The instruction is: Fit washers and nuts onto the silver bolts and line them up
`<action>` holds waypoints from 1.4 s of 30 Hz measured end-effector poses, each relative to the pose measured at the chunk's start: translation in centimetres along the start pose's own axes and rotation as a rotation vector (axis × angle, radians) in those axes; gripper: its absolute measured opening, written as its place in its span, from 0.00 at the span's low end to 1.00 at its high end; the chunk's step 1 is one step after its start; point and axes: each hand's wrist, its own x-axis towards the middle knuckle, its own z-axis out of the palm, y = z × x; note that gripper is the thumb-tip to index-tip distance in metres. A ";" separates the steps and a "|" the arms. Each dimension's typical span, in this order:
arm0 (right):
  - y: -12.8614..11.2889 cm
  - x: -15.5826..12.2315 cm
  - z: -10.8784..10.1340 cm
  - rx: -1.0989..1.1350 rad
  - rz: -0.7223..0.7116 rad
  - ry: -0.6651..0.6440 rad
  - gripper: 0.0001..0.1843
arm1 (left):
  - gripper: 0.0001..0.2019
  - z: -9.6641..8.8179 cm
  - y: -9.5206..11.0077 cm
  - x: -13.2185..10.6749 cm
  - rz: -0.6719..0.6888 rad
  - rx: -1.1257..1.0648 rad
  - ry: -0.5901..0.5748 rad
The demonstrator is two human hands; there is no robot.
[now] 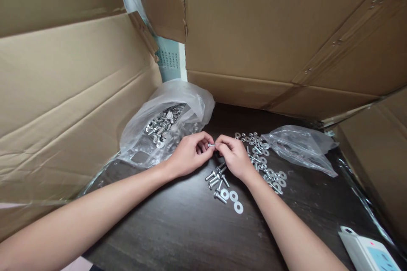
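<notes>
My left hand [190, 154] and my right hand [233, 156] meet over the dark table [178, 228], fingers pinched together. Between the fingertips shows a small silver bolt [211, 145], held from both sides. Just below the hands lies a small heap of bolts [216, 180] with three flat washers [233, 201] beside it. To the right of my right hand a spread of washers and nuts [260, 156] lies on the table. A clear plastic bag of bolts [163, 127] sits behind my left hand.
Cardboard walls [63, 106] stand on the left, back and right of the table. A flattened clear bag [299, 148] lies at the right. A white device with a light blue panel [369, 254] sits at the front right corner.
</notes>
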 end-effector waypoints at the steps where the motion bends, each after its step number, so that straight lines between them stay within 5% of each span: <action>1: 0.0 0.0 0.0 -0.005 -0.003 -0.002 0.12 | 0.04 0.0 0.0 0.0 -0.002 -0.003 0.002; 8: 0.1 0.1 0.0 -0.016 0.007 0.020 0.21 | 0.03 0.1 0.2 -0.1 -0.004 -0.017 0.007; 15: -0.1 0.0 -0.3 0.023 -0.030 0.015 0.09 | 0.04 0.0 0.2 -0.1 -0.027 -0.013 0.016; 29: 0.4 0.1 0.3 -0.025 -0.007 0.023 0.24 | 0.05 0.0 0.0 0.0 -0.023 -0.032 0.020; 42: -0.2 0.2 -0.4 0.040 -0.033 -0.025 0.09 | 0.06 0.0 0.0 0.0 -0.012 0.000 0.004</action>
